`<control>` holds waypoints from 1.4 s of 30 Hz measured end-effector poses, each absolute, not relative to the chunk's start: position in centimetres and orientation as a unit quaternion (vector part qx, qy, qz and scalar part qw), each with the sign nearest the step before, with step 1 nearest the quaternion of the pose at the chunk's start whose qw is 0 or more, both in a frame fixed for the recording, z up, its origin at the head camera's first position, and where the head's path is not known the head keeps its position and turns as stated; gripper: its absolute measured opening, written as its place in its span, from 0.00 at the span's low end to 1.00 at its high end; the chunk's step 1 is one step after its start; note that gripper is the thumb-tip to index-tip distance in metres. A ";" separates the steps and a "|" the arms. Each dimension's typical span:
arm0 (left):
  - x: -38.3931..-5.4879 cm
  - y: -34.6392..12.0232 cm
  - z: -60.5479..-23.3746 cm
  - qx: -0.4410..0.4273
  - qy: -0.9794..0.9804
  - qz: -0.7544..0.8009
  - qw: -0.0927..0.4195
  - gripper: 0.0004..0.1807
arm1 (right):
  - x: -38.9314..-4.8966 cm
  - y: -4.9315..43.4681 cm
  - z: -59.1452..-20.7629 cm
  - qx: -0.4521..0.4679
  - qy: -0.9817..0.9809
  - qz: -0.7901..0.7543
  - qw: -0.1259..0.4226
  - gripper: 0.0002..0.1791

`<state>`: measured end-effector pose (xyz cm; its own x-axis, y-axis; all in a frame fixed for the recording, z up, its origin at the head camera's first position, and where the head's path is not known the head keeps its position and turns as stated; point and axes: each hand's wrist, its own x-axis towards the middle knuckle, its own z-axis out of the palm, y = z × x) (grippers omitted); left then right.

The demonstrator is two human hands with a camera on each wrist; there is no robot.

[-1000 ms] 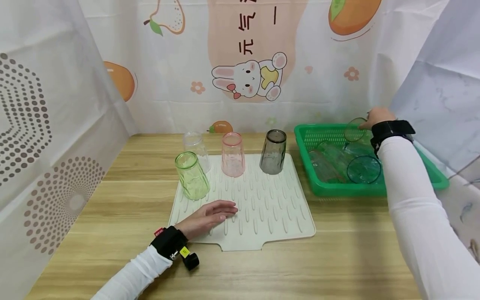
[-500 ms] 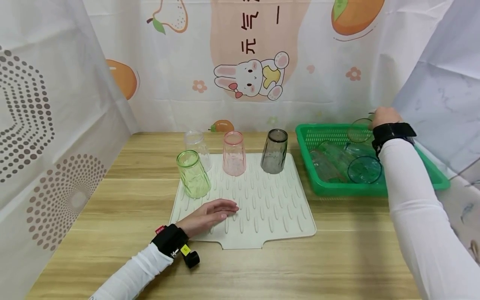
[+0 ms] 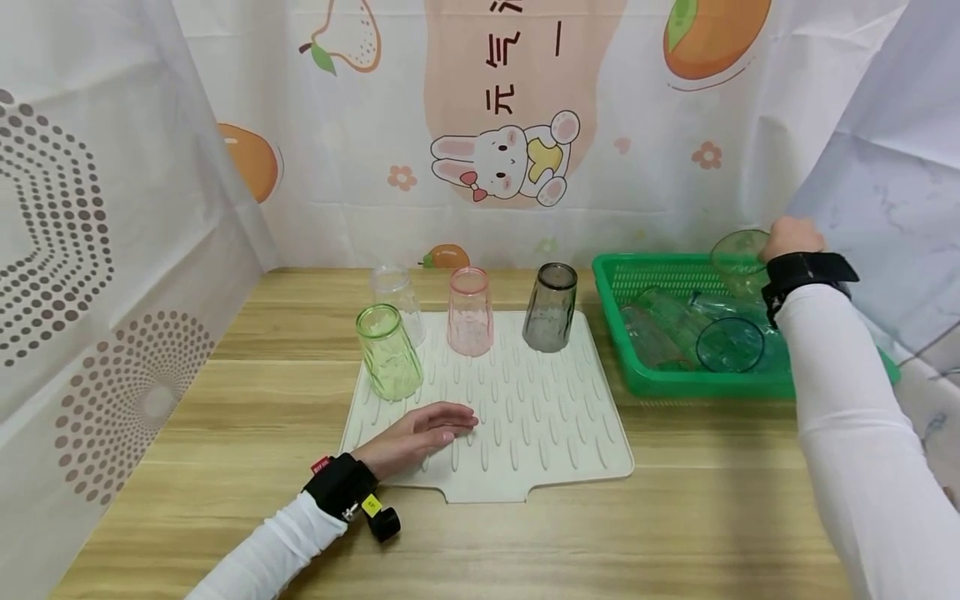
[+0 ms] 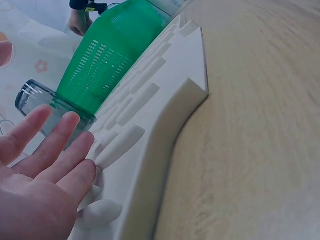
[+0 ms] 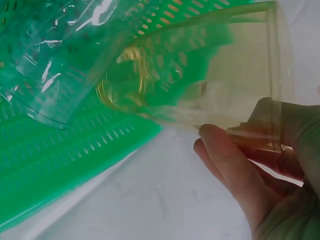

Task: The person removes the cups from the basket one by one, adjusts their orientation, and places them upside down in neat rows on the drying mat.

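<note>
My right hand [image 3: 797,237] pinches a clear yellow drinking glass [image 5: 215,75] near its wide end, over the back of the green basket [image 3: 712,385]. In the right wrist view, thumb and fingers lie on either side of its wall, and its narrow end points into the basket. My left hand [image 3: 420,435] rests on the front left of the white ridged mat [image 3: 540,433], fingers extended. Several tumblers stand on that mat: green [image 3: 391,358], clear [image 3: 397,296], pink [image 3: 470,317] and dark grey [image 3: 551,312].
More glasses lie in the basket, including a blue one [image 3: 731,346] and a light green one [image 3: 669,317]. The wooden table [image 3: 600,542] stretches in front of the mat. A printed curtain [image 3: 337,167] hangs behind, with sheets at both sides.
My right hand has moved to the right with the yellow glass, which now sits slightly higher over the basket's back rim. The left hand keeps its place on the mat.
</note>
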<state>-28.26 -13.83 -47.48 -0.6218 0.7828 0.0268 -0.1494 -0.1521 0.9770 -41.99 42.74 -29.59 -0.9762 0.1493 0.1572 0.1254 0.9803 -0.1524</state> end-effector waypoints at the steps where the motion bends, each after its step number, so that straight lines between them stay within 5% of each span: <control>1: -28.2 -13.8 -47.4 0.283 0.561 0.705 0.329 0.28 | -41.9 42.8 -29.4 -0.069 -0.991 0.072 0.086 0.09; 12: -28.3 -14.0 -47.7 0.291 0.550 0.711 0.326 0.27 | -41.5 41.1 -26.4 -0.055 -0.987 0.082 0.131 0.19; 31: -29.0 -14.6 -47.9 0.300 0.519 0.729 0.330 0.28 | -38.9 32.7 -25.7 0.088 -0.939 0.124 0.309 0.11; 42: -29.1 -15.1 -48.0 0.288 0.514 0.739 0.327 0.29 | -36.1 25.5 -25.1 0.202 -0.907 0.127 0.347 0.08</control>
